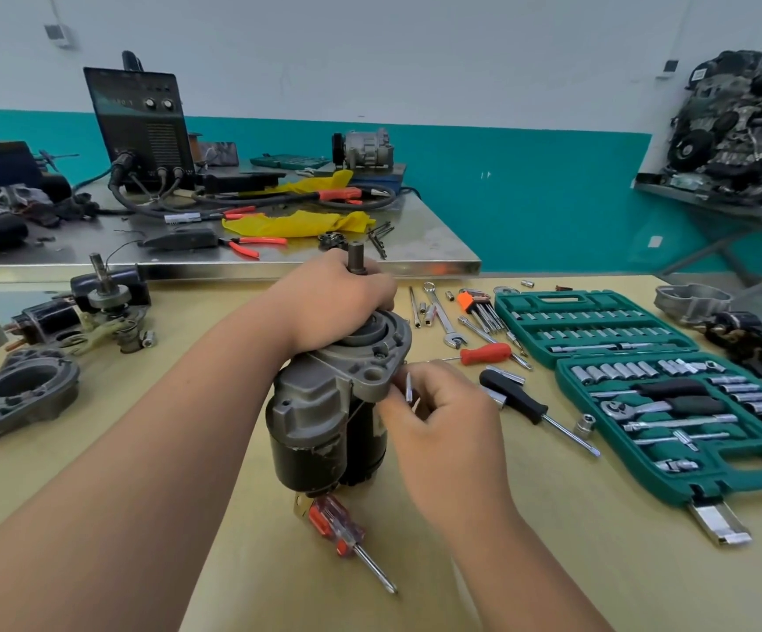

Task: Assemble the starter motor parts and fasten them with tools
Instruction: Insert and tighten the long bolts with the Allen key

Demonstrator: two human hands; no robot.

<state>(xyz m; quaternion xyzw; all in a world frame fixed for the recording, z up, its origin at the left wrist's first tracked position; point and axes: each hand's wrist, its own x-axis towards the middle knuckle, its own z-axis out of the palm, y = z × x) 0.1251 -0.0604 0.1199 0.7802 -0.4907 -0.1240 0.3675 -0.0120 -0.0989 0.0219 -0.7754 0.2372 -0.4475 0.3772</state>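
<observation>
Your left hand [333, 303] is clamped around the top of the starter motor [324, 417], fingers curled about the base of its protruding shaft [356, 257]. The motor stands upright on the wooden table [643, 577], directly in front of you. Your right hand [442, 417] pinches a slim silver fastener [408, 387] between thumb and fingertips, just beside the grey mounting flange [376, 376] at the motor's upper end. A red-and-clear-handled screwdriver [338, 526] lies touching the motor's base. To your right, a black-handled driver [515, 399], a red-handled screwdriver [484, 353] and a combination wrench [442, 317] lie near an open green socket set [643, 380]. A loose grey housing [19, 394] sits far left.
</observation>
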